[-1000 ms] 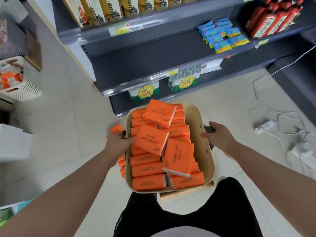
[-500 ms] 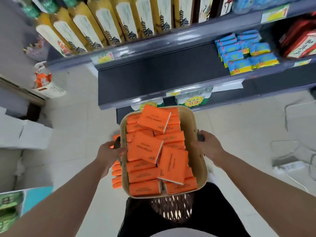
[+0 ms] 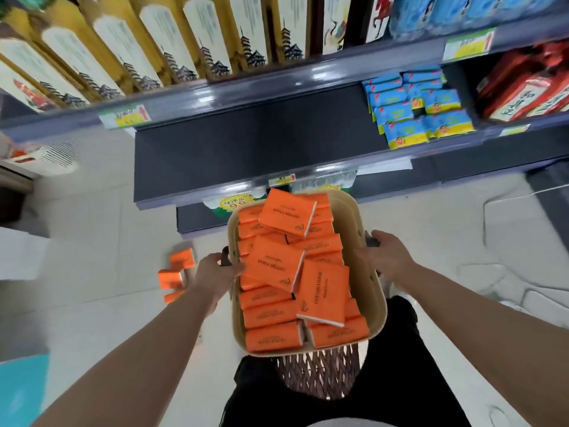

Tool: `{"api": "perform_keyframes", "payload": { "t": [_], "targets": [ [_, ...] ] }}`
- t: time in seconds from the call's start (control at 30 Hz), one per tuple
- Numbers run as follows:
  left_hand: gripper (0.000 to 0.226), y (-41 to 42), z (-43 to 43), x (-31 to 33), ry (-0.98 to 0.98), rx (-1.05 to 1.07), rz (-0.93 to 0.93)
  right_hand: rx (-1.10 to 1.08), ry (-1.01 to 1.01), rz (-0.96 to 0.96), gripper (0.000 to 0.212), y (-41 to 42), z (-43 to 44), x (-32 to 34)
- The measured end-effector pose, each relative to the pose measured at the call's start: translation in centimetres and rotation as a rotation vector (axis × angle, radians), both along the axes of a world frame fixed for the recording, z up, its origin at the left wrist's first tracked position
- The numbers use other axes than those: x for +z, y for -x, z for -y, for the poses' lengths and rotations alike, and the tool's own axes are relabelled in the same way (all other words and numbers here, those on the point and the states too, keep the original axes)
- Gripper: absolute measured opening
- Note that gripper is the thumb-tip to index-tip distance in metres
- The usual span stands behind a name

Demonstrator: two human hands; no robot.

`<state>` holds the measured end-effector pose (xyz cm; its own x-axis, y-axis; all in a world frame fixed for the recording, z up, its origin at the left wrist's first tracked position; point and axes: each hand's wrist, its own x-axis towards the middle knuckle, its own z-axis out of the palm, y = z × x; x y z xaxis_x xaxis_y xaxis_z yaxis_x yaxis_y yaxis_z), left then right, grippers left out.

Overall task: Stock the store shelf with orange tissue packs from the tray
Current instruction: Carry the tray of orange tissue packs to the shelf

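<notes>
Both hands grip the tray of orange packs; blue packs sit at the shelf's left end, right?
No: the head view shows the blue packs at the right end of the shelf. The left hand and right hand do grip the tray of orange packs.

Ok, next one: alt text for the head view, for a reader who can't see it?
A person's left hand and right hand grip a beige tray piled with orange tissue packs, held before a dark store shelf. At the shelf's right sit blue packs; spare orange packs lie lower left.
</notes>
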<state>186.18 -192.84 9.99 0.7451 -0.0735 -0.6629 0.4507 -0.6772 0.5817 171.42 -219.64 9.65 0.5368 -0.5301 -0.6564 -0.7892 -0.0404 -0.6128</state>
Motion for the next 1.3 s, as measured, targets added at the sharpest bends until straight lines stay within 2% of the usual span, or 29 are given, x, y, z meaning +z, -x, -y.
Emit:
{"api": "perform_keyframes", "payload": {
  "t": [0.1, 0.2, 0.3, 0.4, 0.5, 0.6, 0.73, 0.87, 1.0, 1.13, 1.3],
  "targets": [
    [0.023, 0.9, 4.0, -0.4, -0.090, 0.051, 0.024, 0.043, -0.032, -0.014, 0.023, 0.4, 4.3, -0.7],
    [0.041, 2.7, 7.8, -0.6, -0.140, 0.092, 0.052, 0.118, -0.079, -0.033, 0.011, 1.7, 8.4, -1.3],
    [0.052, 4.6, 11.6, -0.4, -0.132, 0.110, 0.046, 0.136, -0.101, -0.068, 0.023, 2.8, 12.2, -1.7],
    [0.049, 5.5, 14.5, -1.7, -0.092, 0.082, 0.005, 0.107, -0.107, -0.077, 0.022, 3.5, 15.3, -3.0],
    [0.056, 5.7, 17.3, -4.5, -0.060, 0.098, -0.033, 0.061, -0.083, -0.077, 0.016, 4.0, 17.3, -5.2],
    [0.037, 6.0, 19.7, -7.5, -0.044, 0.087, -0.083, 0.017, -0.070, -0.105, 0.015, 4.5, 18.5, -8.2],
    [0.032, 5.8, 21.9, -11.8, -0.060, 0.078, -0.112, -0.034, -0.043, -0.140, 0.020, 4.6, 19.7, -12.7],
    [0.037, 4.8, 23.2, -17.1, -0.087, 0.060, -0.130, -0.033, -0.036, -0.129, 0.011, 3.3, 21.0, -17.6],
    [0.049, 3.8, 24.3, -22.9, -0.106, 0.067, -0.125, 0.013, -0.010, -0.131, 0.013, 1.9, 21.6, -23.6],
    [0.044, 2.4, 24.7, -28.2, -0.133, 0.050, -0.098, 0.003, 0.001, -0.116, 0.014, 0.7, 21.8, -29.4],
    [0.054, 0.8, 25.2, -33.1, -0.131, 0.070, -0.046, 0.122, 0.051, -0.106, 0.026, -1.5, 21.9, -34.3]
  ]
}}
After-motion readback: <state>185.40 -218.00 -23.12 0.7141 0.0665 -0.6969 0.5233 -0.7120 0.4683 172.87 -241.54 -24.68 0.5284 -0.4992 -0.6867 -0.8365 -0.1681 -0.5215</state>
